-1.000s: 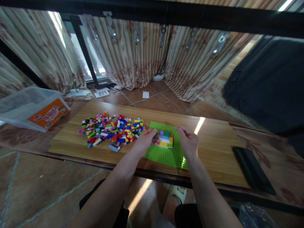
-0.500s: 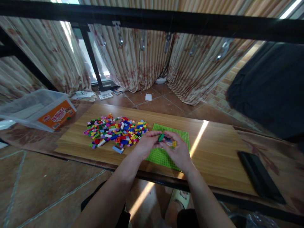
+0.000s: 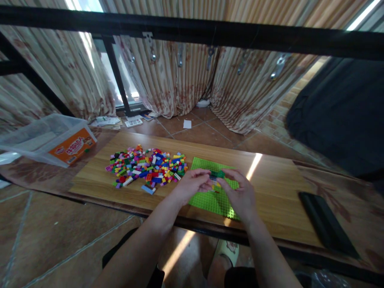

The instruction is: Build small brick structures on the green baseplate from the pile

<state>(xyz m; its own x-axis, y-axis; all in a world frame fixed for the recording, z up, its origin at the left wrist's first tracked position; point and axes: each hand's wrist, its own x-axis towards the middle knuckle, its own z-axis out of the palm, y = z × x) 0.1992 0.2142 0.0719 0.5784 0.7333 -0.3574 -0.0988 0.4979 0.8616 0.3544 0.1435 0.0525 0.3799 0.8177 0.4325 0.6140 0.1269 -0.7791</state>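
Between my two hands is a small assembly of toy bricks (image 3: 216, 174), dark green on top with blue and yellow below; its details are blurred. My left hand (image 3: 196, 182) grips its left end with thumb and fingers. On the right end, my right hand (image 3: 239, 191) pinches it near the green part. Both hands hover over the bright green studded baseplate (image 3: 207, 203), which they partly cover. Left of the baseplate spreads a pile of loose, many-coloured toy bricks (image 3: 147, 164). A light blue brick (image 3: 148, 189) lies at the pile's near edge.
The wooden board (image 3: 276, 192) carries the bricks and baseplate. At the far left stands a clear plastic bin (image 3: 57, 138) with an orange label. A black flat object (image 3: 328, 224) rests at the right end. A dark bar (image 3: 192, 34) crosses above, before curtains (image 3: 180, 88).
My right hand has moved slightly right and the assembly has turned, its dark green part now toward the right hand. The yellow end no longer points right.
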